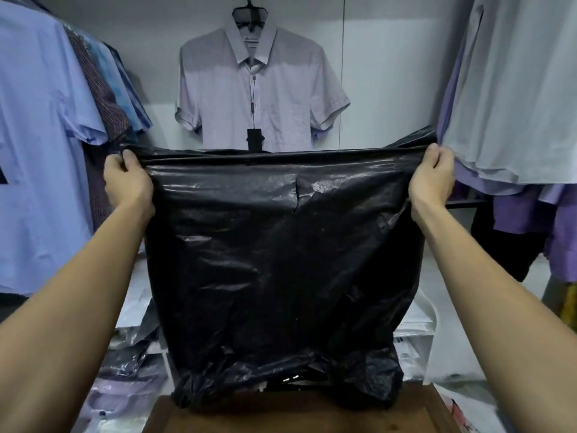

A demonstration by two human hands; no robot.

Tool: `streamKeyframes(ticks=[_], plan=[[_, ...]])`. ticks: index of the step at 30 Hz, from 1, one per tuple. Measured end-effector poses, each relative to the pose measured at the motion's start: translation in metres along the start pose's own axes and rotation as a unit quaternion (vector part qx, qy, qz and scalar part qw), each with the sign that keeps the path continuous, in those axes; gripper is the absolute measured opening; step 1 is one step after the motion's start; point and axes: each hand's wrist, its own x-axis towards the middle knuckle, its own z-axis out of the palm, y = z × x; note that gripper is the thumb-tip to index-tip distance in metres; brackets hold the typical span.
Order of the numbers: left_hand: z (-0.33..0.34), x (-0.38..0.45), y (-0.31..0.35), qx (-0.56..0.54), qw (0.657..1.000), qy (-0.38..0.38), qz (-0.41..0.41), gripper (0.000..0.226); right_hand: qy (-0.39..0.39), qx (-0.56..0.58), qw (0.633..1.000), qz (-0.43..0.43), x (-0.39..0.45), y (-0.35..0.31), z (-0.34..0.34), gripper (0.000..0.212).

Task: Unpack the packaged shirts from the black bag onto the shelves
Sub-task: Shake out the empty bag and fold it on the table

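The black bag point(281, 245) (shiny, crinkled) was held up by its top corners, pinched by the left hand point(126, 179) and right hand point(432, 176).

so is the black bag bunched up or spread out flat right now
Spread out. The left hand and right hand each grip an upper corner, holding the black bag stretched wide and hanging. Its contents cannot be told.
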Motion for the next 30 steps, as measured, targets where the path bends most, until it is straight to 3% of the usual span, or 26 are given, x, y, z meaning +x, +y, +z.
streamKeyframes(ticks=[2, 5, 8, 9, 11, 13, 15, 17, 19, 22, 24, 26, 30], plan=[[-0.002, 0.012, -0.01, -0.039, 0.995, -0.082, -0.032, 0.024, -0.061, 0.091, 0.993, 0.04, 0.012, -0.008, -0.003, 0.02], [0.001, 0.035, -0.019, -0.113, 0.981, -0.149, -0.047, 0.046, -0.171, 0.166, 0.967, 0.087, 0.02, -0.019, -0.015, 0.021], [-0.002, 0.029, -0.007, -0.136, 0.963, -0.224, -0.058, 0.015, -0.293, 0.065, 0.952, 0.053, 0.026, -0.009, -0.03, 0.034], [-0.004, 0.023, -0.003, -0.133, 0.964, -0.222, -0.056, 0.017, -0.287, 0.024, 0.957, 0.031, 0.028, -0.003, -0.034, 0.033], [0.0, 0.022, -0.005, -0.12, 0.971, -0.201, -0.036, 0.032, -0.204, -0.036, 0.978, -0.007, 0.035, 0.013, -0.035, 0.041], [0.004, 0.013, 0.0, -0.096, 0.976, -0.194, -0.028, 0.028, -0.135, -0.098, 0.986, -0.012, 0.038, 0.023, -0.028, 0.053], [0.011, 0.005, 0.009, -0.067, 0.975, -0.206, -0.052, 0.016, -0.147, -0.14, 0.979, 0.02, 0.032, 0.02, -0.02, 0.048], [0.02, 0.003, 0.018, -0.035, 0.973, -0.22, -0.062, 0.023, -0.189, -0.171, 0.965, 0.058, 0.026, 0.013, -0.01, 0.048], [0.023, -0.003, 0.035, 0.006, 0.963, -0.264, -0.053, 0.02, -0.214, -0.206, 0.954, 0.045, 0.02, 0.004, -0.004, 0.043], [0.028, -0.04, 0.073, 0.063, 0.912, -0.406, -0.003, 0.018, -0.279, -0.156, 0.947, -0.045, -0.002, -0.016, 0.004, 0.04], [0.031, -0.07, 0.097, 0.083, 0.865, -0.494, 0.019, 0.02, -0.34, -0.115, 0.925, -0.126, -0.024, -0.036, 0.013, 0.041], [0.036, -0.095, 0.113, 0.104, 0.817, -0.567, 0.027, 0.027, -0.396, -0.084, 0.902, -0.148, -0.043, -0.053, 0.023, 0.037], [0.041, -0.13, 0.129, 0.097, 0.759, -0.642, 0.045, 0.032, -0.55, -0.12, 0.807, -0.178, -0.08, -0.085, 0.027, 0.019]])
